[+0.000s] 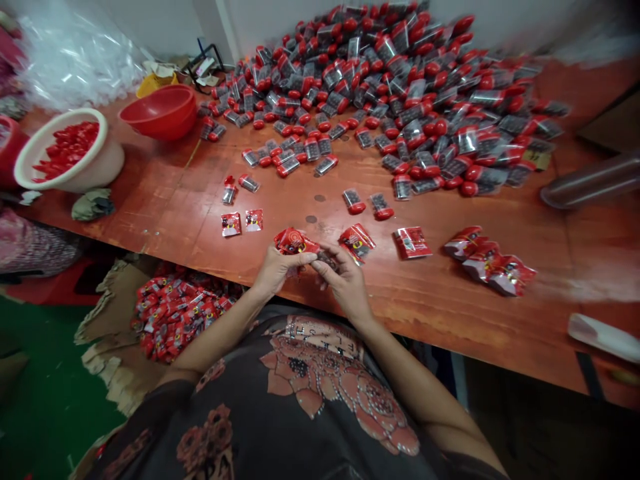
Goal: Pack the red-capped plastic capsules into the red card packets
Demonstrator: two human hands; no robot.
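Observation:
My left hand (274, 272) is closed on a shiny red printed packet (291, 240) at the table's front edge. Close against it, my right hand (346, 283) has its thumb and fingers pinched on a small clear container with dark contents (327, 259), partly hidden by the fingers. The two hands almost meet, and the container is beside the packet's opening side; whether it is inside cannot be made out. Just beyond my right hand lies another red packet (357, 243), and a flatter one (413, 243) is further right. Two small square sachets (231, 225) lie left of my hands.
A big heap of clear, red-capped containers (400, 87) covers the table's back. Several red packets (493, 260) lie at the right, near a white scoop (603, 337). Left are a white bowl (107, 160) of red caps and a red bowl (167, 120). A carton (107, 333) of filled packets stands below.

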